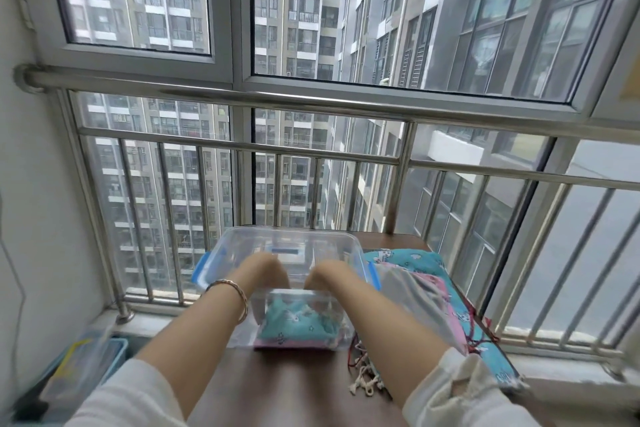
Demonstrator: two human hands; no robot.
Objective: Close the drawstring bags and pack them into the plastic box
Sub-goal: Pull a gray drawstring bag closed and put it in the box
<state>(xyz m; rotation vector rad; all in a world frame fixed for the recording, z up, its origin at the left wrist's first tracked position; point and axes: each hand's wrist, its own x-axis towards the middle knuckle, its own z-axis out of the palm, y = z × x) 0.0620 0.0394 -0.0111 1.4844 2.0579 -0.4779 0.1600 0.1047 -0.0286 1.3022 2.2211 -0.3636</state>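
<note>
Both forearms reach over the near rim of the clear plastic box [287, 230], which sits on the brown desk [294, 392]. The left hand [263, 269] and right hand [329, 274] are inside it, side by side. Both are blurred, so whether their fingers are spread, curled or gripping anything cannot be told. A teal drawstring bag [294, 322] lies in the near end of the box on a pink bag [294, 344], at 6 o'clock from the hands and between the two forearms. At 3 o'clock from the box, a pile of loose bags [415, 262] in teal, pink and grey rests on the desk. Red and white cords [363, 378] trail from the pile toward 6 o'clock. A bracelet [230, 291] circles the left wrist.
</note>
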